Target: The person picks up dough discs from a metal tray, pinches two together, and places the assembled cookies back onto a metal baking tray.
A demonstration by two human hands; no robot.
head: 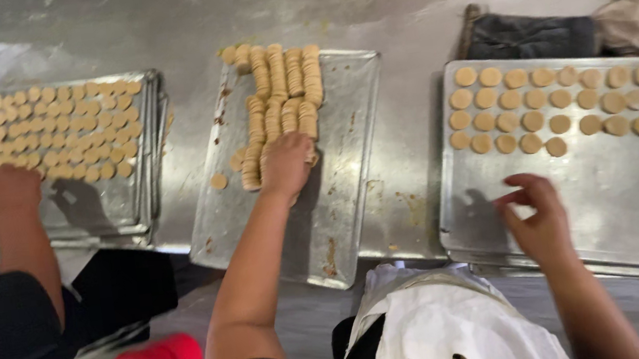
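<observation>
Cupping stacked cookies (279,115), left hand (286,165) grip closed, right hand (537,218) grip loosely open, empty

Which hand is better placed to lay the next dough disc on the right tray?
Probably the right hand: it hovers over the bare part of the right tray, just below the rows of dough discs. The left hand rests on the stacked discs on the middle tray.

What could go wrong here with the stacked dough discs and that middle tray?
1. The left hand presses on stacked dough discs; the rows lean unevenly and might topple or smear.
2. The middle tray sits skewed, its near corner apparently past the table edge; it may tip.
3. The right hand hovers empty over the right tray, close to the laid-out discs, and could dent them.
</observation>
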